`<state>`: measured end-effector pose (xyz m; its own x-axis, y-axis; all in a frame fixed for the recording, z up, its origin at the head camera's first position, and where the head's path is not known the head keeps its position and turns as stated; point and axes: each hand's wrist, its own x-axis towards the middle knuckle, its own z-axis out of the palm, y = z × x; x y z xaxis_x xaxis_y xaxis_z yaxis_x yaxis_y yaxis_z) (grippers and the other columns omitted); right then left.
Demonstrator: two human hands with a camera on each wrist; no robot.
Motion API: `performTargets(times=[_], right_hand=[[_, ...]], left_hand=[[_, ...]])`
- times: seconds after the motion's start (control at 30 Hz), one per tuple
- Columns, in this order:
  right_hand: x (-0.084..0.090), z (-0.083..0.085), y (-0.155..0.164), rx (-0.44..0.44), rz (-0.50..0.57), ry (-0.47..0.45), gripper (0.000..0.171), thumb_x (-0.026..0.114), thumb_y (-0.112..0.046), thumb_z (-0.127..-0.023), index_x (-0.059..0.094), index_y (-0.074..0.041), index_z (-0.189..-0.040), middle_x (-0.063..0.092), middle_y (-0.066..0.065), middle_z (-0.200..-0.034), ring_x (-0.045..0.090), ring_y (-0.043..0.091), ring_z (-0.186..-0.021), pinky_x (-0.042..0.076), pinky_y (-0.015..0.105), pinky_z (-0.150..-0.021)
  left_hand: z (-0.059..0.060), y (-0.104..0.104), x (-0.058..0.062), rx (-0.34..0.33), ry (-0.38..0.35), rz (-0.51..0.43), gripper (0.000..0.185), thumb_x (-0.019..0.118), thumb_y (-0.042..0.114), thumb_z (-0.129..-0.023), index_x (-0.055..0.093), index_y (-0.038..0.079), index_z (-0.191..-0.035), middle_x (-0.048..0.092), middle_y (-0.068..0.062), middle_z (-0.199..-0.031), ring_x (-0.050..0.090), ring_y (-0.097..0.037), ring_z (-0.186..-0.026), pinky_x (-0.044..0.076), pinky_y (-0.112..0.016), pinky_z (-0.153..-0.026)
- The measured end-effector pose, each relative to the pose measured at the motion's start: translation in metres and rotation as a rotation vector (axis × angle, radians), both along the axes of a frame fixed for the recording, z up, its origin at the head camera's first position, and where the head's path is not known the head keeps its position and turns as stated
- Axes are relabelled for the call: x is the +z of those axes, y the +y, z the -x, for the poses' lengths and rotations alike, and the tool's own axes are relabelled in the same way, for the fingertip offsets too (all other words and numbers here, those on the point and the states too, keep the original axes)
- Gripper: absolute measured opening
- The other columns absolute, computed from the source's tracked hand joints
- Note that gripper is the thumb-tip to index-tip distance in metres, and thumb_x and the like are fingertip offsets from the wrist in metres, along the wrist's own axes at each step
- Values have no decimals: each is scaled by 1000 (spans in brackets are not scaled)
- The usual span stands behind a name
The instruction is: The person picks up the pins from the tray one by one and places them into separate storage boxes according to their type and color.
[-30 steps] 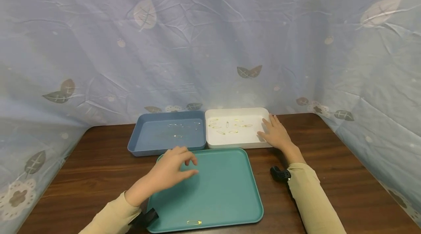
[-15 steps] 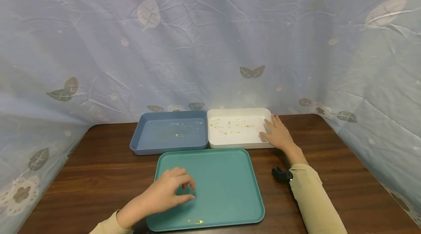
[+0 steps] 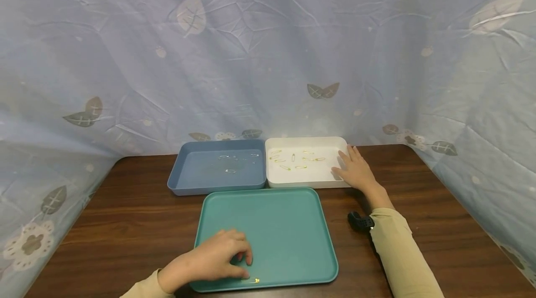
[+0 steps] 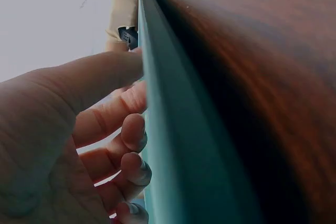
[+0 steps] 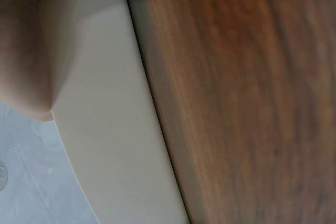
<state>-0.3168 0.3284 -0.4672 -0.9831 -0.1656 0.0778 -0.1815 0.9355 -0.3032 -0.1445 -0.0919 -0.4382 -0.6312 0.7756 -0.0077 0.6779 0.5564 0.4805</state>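
Observation:
A gold safety pin (image 3: 252,281) lies at the front edge of the teal tray (image 3: 289,233). My left hand (image 3: 219,256) is low over that tray, fingers loosely bent and apart from the thumb, its thumb tip right beside the pin. In the left wrist view the tray's side hides the pin from the left hand (image 4: 79,129). My right hand (image 3: 356,170) rests with spread fingers on the right rim of the white tray (image 3: 310,185). Several gold safety pins (image 3: 300,167) lie scattered in the white tray.
A blue tray (image 3: 197,177) stands left of the white one, with several silver safety pins (image 3: 230,171) inside. Both sit behind the teal tray on a dark wooden table (image 3: 104,223). A patterned cloth (image 3: 268,56) hangs behind and at the sides.
My left hand has come down and nearer over the teal tray, to the gold pin at its front edge. My right hand stays on the white tray's rim. The view shifts slightly.

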Motion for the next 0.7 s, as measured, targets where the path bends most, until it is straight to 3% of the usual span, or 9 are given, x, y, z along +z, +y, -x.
performTargets(times=[0.3, 0.7], right_hand=[[-2, 1, 2, -3, 5, -24, 72, 52, -39, -98, 28, 4, -150, 6, 32, -159, 5, 50, -147, 14, 66, -116], [-1, 0, 1, -6, -5, -16, 71, 52, -39, -98, 29, 4, -150, 8, 32, -159, 5, 50, -147, 14, 64, -116]], left_hand=[[-1, 1, -3, -74, -20, -4, 16, 74, 43, -83, 64, 30, -81, 47, 18, -76, 38, 7, -74, 31, -14, -69], [-1, 3, 0, -111, -11, 2, 15, 74, 34, -85, 64, 31, -74, 47, 15, -72, 36, 7, -73, 31, -14, -71]])
